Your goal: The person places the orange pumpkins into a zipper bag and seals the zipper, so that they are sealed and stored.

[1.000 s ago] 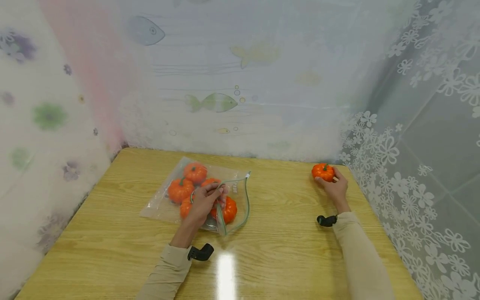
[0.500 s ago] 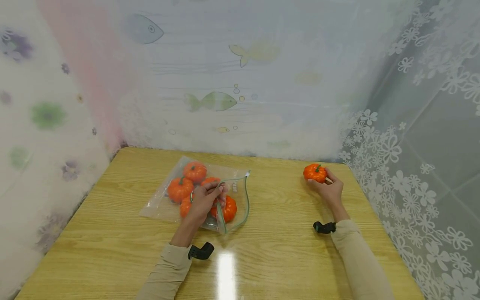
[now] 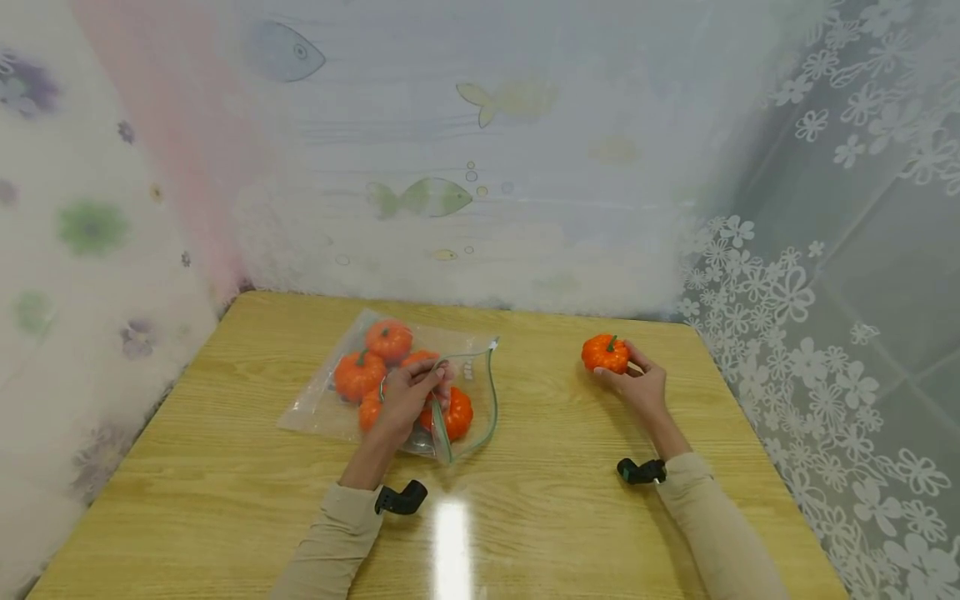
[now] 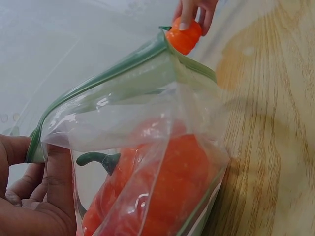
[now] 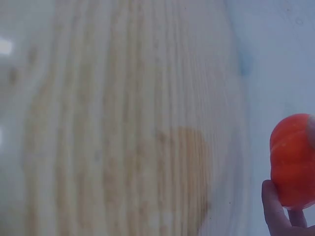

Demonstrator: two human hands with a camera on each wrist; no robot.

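A clear zip bag [image 3: 322, 408] with a green zip edge lies on the left half of the table, its mouth spread toward the right. Several small orange pumpkins show through the plastic, one pumpkin [image 3: 459, 413] close to the mouth. My left hand [image 3: 408, 396] pinches the bag's edge between thumb and fingers, as the left wrist view shows at the green strip [image 4: 106, 73]. Off to the right, my right hand [image 3: 643, 385] grips another orange pumpkin [image 3: 604, 354] with a green stem. In the right wrist view this held pumpkin [image 5: 293, 160] sits at the right edge, partly cut off.
The wooden table [image 3: 555, 508] ends at a back wall [image 3: 570, 250] hung with a fish-print sheet. Flower-patterned sheeting [image 3: 780, 308] borders the right side, and a printed sheet [image 3: 97, 333] the left. Black wrist cameras [image 3: 402, 497] sit on both sleeves.
My right hand has carried its pumpkin leftward along the table's far side, toward the bag. The left hand keeps its pinch on the bag, nearly still.
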